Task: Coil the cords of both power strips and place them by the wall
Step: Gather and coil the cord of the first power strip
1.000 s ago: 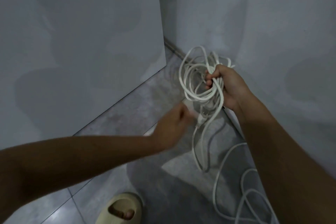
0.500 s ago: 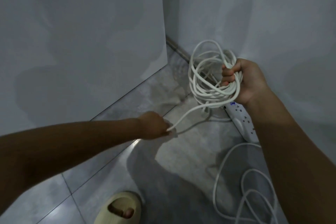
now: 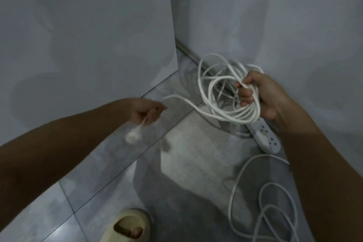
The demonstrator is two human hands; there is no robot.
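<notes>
L hand [image 3: 147, 113] pinches the cord [image 3: 184, 101] near its tail, blurred plug [image 3: 132, 135] dangling below. That free run arcs over to the coil [image 3: 225, 113], clenched in our R hand [image 3: 263, 96]. Best move, we reckon: lay this last length on as a loop matching the rest, then tuck the plug thru so nothing springs open. A power strip [image 3: 265, 135] looks to lie by the wall [image 3: 294, 25] just under that fist. The 2nd cord [image 3: 275, 198] sprawls on the floor [image 3: 196, 163], uncoiled.
</notes>
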